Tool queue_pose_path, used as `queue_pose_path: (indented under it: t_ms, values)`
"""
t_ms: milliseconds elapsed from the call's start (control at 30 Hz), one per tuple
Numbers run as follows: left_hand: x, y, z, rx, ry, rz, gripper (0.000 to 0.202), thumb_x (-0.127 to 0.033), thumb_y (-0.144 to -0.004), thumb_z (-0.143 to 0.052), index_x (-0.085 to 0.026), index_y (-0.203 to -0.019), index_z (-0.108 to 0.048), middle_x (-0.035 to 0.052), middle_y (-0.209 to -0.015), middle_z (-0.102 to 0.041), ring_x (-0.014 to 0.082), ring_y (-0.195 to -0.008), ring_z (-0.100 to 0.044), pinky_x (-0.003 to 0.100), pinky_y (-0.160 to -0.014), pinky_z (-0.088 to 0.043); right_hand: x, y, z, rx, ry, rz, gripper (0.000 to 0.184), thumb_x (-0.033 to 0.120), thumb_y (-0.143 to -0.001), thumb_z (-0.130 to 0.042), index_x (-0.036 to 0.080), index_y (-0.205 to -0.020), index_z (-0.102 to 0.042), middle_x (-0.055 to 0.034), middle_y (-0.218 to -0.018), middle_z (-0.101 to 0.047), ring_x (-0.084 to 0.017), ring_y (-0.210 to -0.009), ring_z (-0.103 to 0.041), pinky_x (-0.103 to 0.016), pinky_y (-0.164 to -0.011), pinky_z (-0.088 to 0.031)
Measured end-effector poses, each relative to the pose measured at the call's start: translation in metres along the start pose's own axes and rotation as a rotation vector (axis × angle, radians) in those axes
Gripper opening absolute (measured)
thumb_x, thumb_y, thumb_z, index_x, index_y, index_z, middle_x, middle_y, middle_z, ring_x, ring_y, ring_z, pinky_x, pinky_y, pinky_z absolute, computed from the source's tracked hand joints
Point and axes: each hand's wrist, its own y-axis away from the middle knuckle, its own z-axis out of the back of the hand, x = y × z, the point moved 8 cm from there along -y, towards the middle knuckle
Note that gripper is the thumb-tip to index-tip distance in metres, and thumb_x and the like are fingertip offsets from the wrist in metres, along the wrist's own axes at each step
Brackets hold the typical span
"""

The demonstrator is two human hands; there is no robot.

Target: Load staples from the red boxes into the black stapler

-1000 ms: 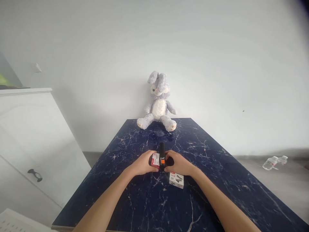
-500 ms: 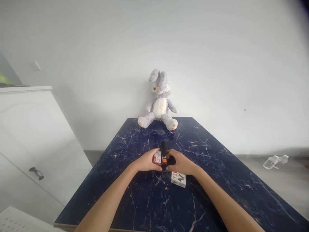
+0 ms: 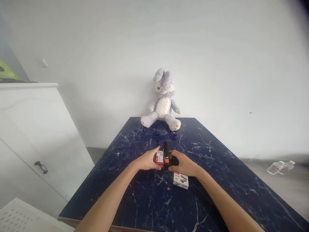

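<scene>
Currently, both hands meet over the middle of the dark blue marbled bench [image 3: 145,199]. Left hand [image 3: 147,160] is part-curled, thumb and forefinger straddling a small red-and-white box [image 3: 159,158], which it has hold of. Right hand [image 3: 184,164] is bent in a loose C, its thumb and forefinger tips at the right side of a black stapler [image 3: 165,149] with an orange patch on its near end; cannot tell whether it grips or merely presses. Stapler lies just right of the red-and-white box, long axis pointing away from the person. White printed box [image 3: 181,181] rests on the bench, just nearer the person than the right hand.

Far end: grey plush rabbit [image 3: 163,108] sits upright, feet apart, near the wall [image 3: 217,64]. White cabinet [image 3: 36,122] to the left; clear plastic bottles [image 3: 276,167] lie on the floor [image 3: 285,191] to the right.
</scene>
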Motion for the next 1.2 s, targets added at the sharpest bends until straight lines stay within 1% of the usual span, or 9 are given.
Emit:
queue_pose_path:
  t_ms: [200, 333, 433, 600, 700, 833, 933, 1033, 1200]
  values:
    - [0.002, -0.001, -0.001, -0.025, 0.082, 0.018, 0.114, -0.037, -0.058, -0.088, -0.02, -0.153, -0.029, 0.0161, -0.135, -0.058, 0.0338, -0.115, -0.06, 0.039, -0.091, -0.048, -0.001, 0.0, 0.001, 0.002, -0.012, 0.003, 0.031, 0.033, -0.069, -0.074, 0.023, -0.095, -0.06, -0.0033, -0.112, -0.063, -0.023, -0.094, -0.06, -0.033, -0.08, -0.045]
    - [-0.003, -0.001, -0.002, -0.023, 0.094, 0.007, 0.086, -0.035, -0.058, -0.088, -0.02, -0.134, -0.051, 0.0112, -0.114, -0.069, 0.0294, -0.098, -0.066, 0.034, -0.079, -0.05, 0.0, 0.0, 0.0, 0.008, 0.001, 0.002, 0.028, 0.032, -0.069, -0.074, 0.023, -0.091, -0.061, -0.0033, -0.111, -0.064, -0.022, -0.092, -0.061, -0.032, -0.079, -0.045]
    - [-0.004, 0.0, -0.001, -0.043, 0.065, 0.02, 0.073, -0.036, -0.057, -0.088, -0.02, -0.121, -0.057, 0.0073, -0.104, -0.071, 0.027, -0.091, -0.067, 0.031, -0.073, -0.049, 0.002, 0.001, 0.0, 0.019, 0.017, -0.002, 0.027, 0.033, -0.069, -0.074, 0.022, -0.09, -0.06, -0.0035, -0.113, -0.063, -0.021, -0.09, -0.061, -0.031, -0.077, -0.045]
    - [-0.003, -0.001, -0.003, -0.053, 0.032, 0.025, 0.07, -0.039, -0.059, -0.086, -0.02, -0.12, -0.056, 0.0061, -0.105, -0.071, 0.0271, -0.092, -0.067, 0.033, -0.075, -0.051, 0.003, 0.0, 0.0, 0.055, 0.016, -0.021, 0.031, 0.037, -0.072, -0.073, 0.022, -0.097, -0.062, -0.0062, -0.121, -0.062, -0.023, -0.097, -0.061, -0.034, -0.083, -0.047]
    - [-0.004, 0.0, -0.003, -0.052, 0.016, 0.016, 0.084, -0.042, -0.058, -0.086, -0.022, -0.132, -0.052, 0.0103, -0.121, -0.066, 0.0315, -0.106, -0.064, 0.038, -0.085, -0.05, -0.001, 0.004, 0.006, 0.107, -0.024, -0.073, 0.051, 0.04, -0.076, -0.069, 0.021, -0.121, -0.059, -0.01, -0.128, -0.061, -0.028, -0.108, -0.061, -0.038, -0.092, -0.047]
    - [-0.001, 0.004, 0.003, -0.044, -0.05, 0.028, 0.116, -0.052, -0.053, -0.087, -0.022, -0.151, -0.034, 0.0147, -0.156, -0.034, 0.0394, -0.139, -0.037, 0.047, -0.11, -0.035, -0.003, 0.029, 0.026, 0.174, -0.094, -0.192, 0.068, 0.041, -0.082, -0.061, 0.024, -0.144, -0.042, -0.0118, -0.142, -0.052, -0.032, -0.123, -0.054, -0.041, -0.096, -0.048]
    - [0.001, 0.008, 0.006, -0.019, -0.06, 0.016, 0.124, -0.058, -0.055, -0.085, -0.022, -0.156, -0.021, 0.0137, -0.16, -0.023, 0.039, -0.143, -0.029, 0.048, -0.114, -0.029, 0.012, 0.057, 0.023, 0.394, -0.057, -0.146, 0.076, 0.033, -0.073, -0.068, 0.034, -0.145, -0.042, -0.005, -0.152, -0.04, -0.034, -0.127, -0.05, -0.038, -0.093, -0.049]
    - [0.004, 0.009, 0.008, -0.011, -0.025, -0.01, 0.126, -0.055, -0.055, -0.086, -0.024, -0.156, -0.018, 0.0134, -0.16, -0.025, 0.039, -0.14, -0.035, 0.048, -0.11, -0.034, 0.027, 0.078, 0.009, 0.547, 0.018, -0.126, 0.078, 0.025, -0.07, -0.067, 0.04, -0.143, -0.045, 0.0017, -0.16, -0.027, -0.036, -0.133, -0.044, -0.032, -0.086, -0.051]
    - [0.013, 0.007, 0.004, 0.049, 0.201, 0.011, 0.114, -0.043, -0.064, -0.083, -0.026, -0.156, -0.017, 0.0147, -0.152, -0.04, 0.0299, -0.108, -0.062, 0.037, -0.089, -0.049, 0.055, 0.065, 0.007, 0.397, 0.12, -0.051, 0.064, 0.018, -0.07, -0.063, 0.03, -0.132, -0.056, -0.0061, -0.135, -0.057, -0.027, -0.111, -0.06, -0.03, -0.084, -0.049]
